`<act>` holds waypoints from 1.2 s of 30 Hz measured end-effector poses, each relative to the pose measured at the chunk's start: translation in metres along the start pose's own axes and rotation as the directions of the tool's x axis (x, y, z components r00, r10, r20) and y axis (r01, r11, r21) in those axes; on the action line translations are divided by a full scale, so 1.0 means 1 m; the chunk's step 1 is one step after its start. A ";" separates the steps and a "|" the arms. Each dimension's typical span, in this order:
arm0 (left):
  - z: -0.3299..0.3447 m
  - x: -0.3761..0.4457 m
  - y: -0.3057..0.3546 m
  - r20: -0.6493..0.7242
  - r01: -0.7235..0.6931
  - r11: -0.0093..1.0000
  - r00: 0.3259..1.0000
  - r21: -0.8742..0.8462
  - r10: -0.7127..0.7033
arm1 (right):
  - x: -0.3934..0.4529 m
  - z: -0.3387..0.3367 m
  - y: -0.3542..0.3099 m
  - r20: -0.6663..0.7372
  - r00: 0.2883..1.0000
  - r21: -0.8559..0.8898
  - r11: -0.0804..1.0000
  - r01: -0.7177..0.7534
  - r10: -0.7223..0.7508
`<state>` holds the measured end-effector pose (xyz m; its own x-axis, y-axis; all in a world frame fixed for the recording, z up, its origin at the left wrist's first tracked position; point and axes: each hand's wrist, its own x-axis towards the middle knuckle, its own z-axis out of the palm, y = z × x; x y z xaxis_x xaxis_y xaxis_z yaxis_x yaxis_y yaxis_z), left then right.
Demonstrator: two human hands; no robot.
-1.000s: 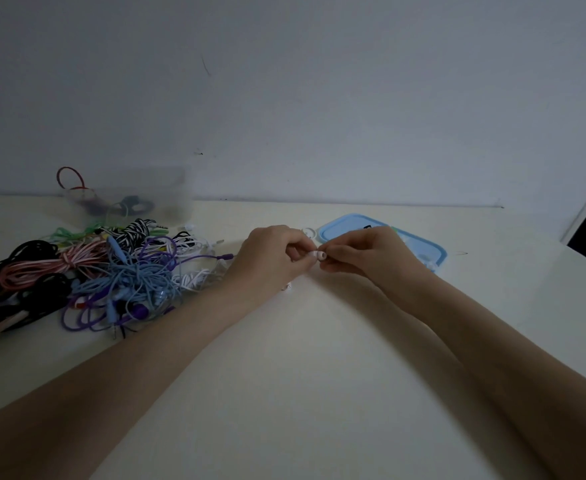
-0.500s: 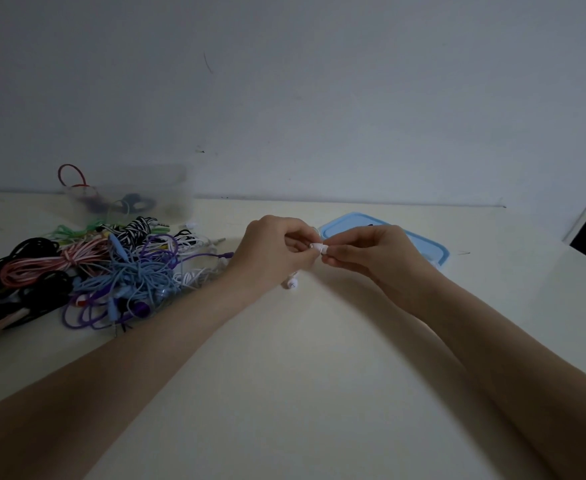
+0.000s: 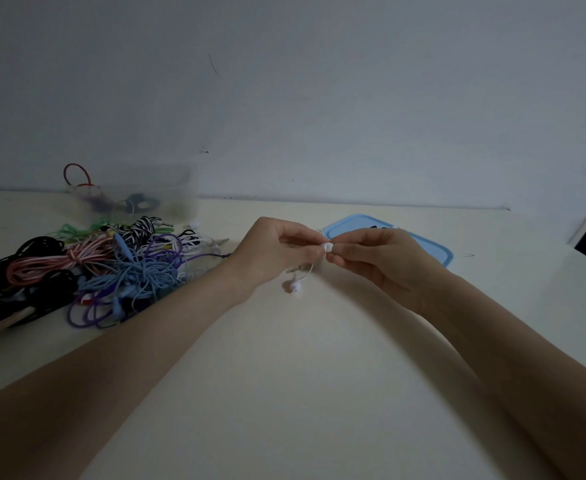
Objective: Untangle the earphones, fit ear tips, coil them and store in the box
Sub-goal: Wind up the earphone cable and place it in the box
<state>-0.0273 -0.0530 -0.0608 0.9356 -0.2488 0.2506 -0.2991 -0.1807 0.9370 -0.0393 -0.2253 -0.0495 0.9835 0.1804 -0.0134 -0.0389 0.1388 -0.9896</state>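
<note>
While both of my hands are raised a little above the table (image 3: 319, 393), they meet in the middle and hold the same white earbud (image 3: 327, 247) between them. My left hand (image 3: 272, 249) has its fingers curled and pinches the earbud from the left side; my right hand (image 3: 376, 259) pinches its tip from the right with thumb and forefinger. From my left hand a thin white cable (image 3: 308, 271) hangs down, with the second earbud (image 3: 295, 287) at its end just above the table, and a metal plug (image 3: 293, 270) shows beside it. Behind my right hand lies a blue lid (image 3: 433, 249) on the table. To the left there is a heap of tangled earphones (image 3: 111, 268) in many colours, and behind it stands a clear plastic box (image 3: 139, 194) near the wall (image 3: 319, 98).
</note>
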 end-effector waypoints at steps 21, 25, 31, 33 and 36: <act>0.008 -0.001 -0.004 -0.106 0.007 0.998 0.994 0.062 -0.001 | 0.003 0.003 0.004 -0.063 0.988 -0.261 0.958 0.123 -0.144; 0.006 0.001 -0.004 -0.082 -0.049 0.995 0.995 0.088 0.056 | 0.002 0.003 0.003 -0.051 0.980 -0.319 0.933 0.167 -0.193; 0.004 0.004 -0.007 -0.077 -0.092 0.982 0.991 0.166 0.106 | 0.002 0.002 0.005 -0.047 0.985 -0.260 0.954 0.146 -0.164; 0.005 0.004 -0.010 -0.111 -0.081 0.984 0.989 0.159 0.100 | 0.003 0.003 0.005 -0.049 0.987 -0.224 0.964 0.141 -0.155; 0.005 0.005 -0.011 -0.158 -0.088 0.980 0.981 0.178 0.117 | 0.002 0.006 0.004 -0.049 0.984 -0.211 0.965 0.157 -0.170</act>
<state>-0.0202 -0.0571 -0.0711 0.9119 -0.1152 0.3938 -0.4092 -0.3244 0.8528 -0.0384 -0.2190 -0.0525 0.9831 0.1066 0.1485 0.1539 -0.0435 -0.9871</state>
